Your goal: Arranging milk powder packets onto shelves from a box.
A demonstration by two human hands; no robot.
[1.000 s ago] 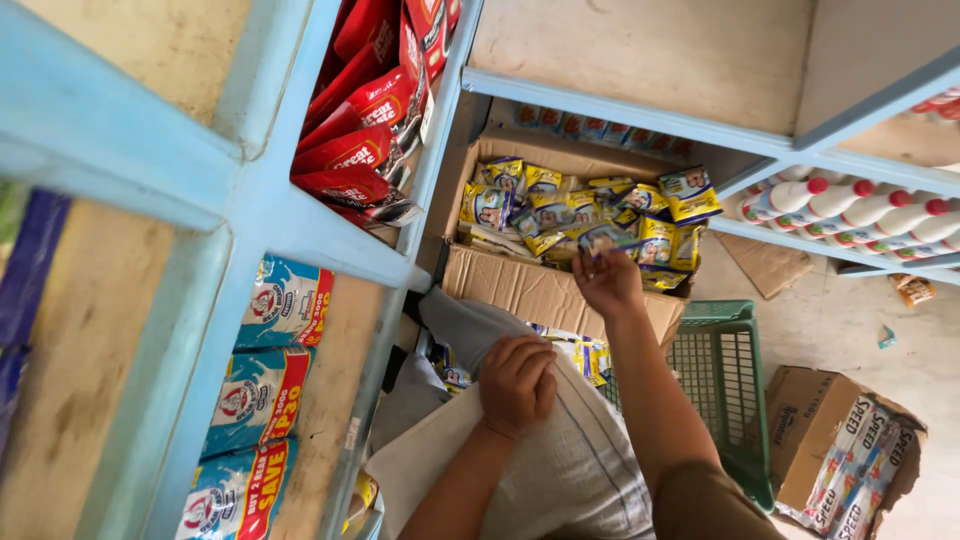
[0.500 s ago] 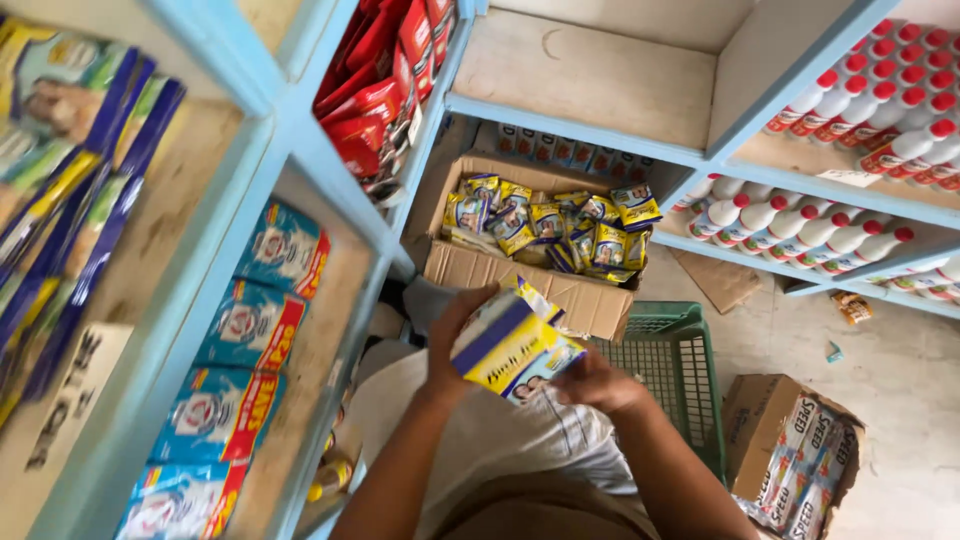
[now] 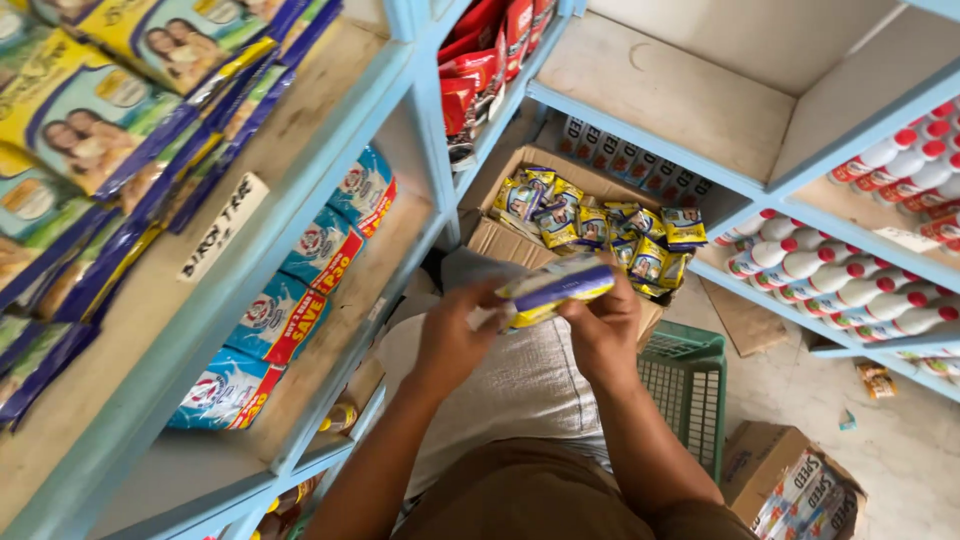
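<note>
Both of my hands hold a small stack of yellow-and-purple packets at chest height, above a white woven sack. My left hand grips the stack's left end. My right hand closes over its right end. Below and beyond them, an open cardboard box on the floor holds several more of the same yellow packets.
Light blue shelving stands on the left with blue-and-red packs and yellow-and-blue packs. Red packets fill a shelf ahead. White bottles with red caps line shelves on the right. A green basket and another carton sit on the floor.
My right hand left the box with packets and met my left hand. Both now hold the stack, turned flatter and slightly higher. The view has tilted up towards the left shelves.
</note>
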